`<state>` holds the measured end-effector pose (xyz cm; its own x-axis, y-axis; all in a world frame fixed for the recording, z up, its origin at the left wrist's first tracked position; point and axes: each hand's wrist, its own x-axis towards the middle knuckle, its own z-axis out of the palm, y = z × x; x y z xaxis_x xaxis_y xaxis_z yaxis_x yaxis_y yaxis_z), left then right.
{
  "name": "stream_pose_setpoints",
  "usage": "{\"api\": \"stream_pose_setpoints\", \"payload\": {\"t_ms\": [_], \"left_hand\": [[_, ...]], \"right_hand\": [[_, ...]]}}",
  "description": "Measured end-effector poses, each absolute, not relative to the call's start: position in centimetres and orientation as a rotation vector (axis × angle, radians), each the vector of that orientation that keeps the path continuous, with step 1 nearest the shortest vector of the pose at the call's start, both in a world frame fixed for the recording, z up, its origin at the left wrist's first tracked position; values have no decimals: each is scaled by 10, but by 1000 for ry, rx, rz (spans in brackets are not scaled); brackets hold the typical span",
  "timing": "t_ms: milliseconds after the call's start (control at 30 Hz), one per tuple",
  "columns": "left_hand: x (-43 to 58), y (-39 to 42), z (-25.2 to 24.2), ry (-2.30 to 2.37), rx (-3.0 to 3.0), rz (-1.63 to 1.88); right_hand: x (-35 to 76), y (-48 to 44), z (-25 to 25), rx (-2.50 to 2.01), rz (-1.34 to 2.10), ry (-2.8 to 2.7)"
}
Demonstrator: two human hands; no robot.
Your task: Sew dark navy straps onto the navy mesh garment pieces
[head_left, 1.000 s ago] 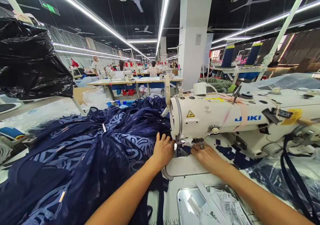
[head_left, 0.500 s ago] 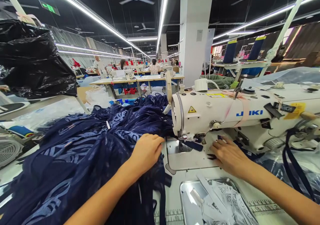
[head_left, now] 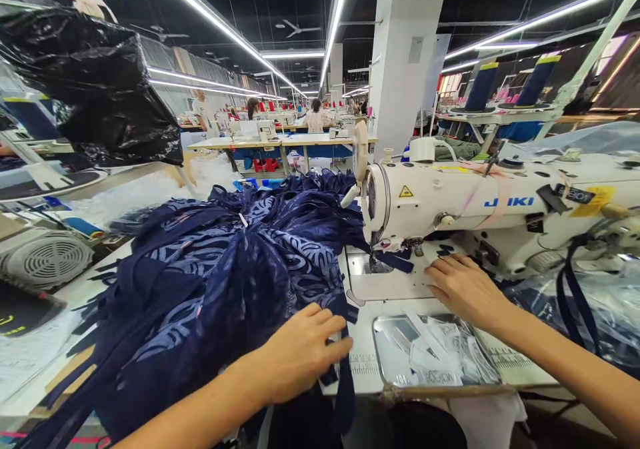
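Note:
My left hand [head_left: 310, 349] is over the near right edge of a large heap of navy patterned garments [head_left: 240, 269], its fingers loosely spread; dark straps hang beside it. My right hand [head_left: 463, 286] lies low over the bed of a white sewing machine [head_left: 450, 199], fingers stretched out and slightly bent. What may be under its palm is hidden. Just beyond its fingers are small dark scraps [head_left: 447, 250]. A short navy strip [head_left: 397, 261] lies by the presser foot [head_left: 374, 260].
A metal tray [head_left: 385, 349] of white printed labels [head_left: 440, 352] stands before the machine. A black plastic bag [head_left: 110, 96] hangs at the left above a motor housing [head_left: 50, 259]. Clear plastic with dark straps [head_left: 575, 296] lies at the right. People sit at machines farther back.
My left hand has come back toward me from near the needle area, down the heap's edge. My right hand stays by the machine bed; dark tips under it no longer show. The view has shifted.

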<state>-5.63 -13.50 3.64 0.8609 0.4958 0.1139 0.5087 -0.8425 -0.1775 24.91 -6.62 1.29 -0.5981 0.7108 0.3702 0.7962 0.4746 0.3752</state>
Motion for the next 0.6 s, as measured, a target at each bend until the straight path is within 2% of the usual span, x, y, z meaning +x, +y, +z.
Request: {"api": "stream_pose_setpoints", "payload": {"t_ms": [133,267,433,600], "left_hand": [[-50,-149,27,-662,-2886,-93],[-43,-149,20,-753,-3072,-251],[-31,-146,28,-1165,-3459,-839],[-43,-112,19,-1768,-3048,-1338]], "right_hand": [[225,-78,17,-1242,-524,-2615],[196,-85,11,-1162,-94,-2616],[150,-77,3,-1046,476,-2475],[99,-39,-10,-1020,727,-2254]]}}
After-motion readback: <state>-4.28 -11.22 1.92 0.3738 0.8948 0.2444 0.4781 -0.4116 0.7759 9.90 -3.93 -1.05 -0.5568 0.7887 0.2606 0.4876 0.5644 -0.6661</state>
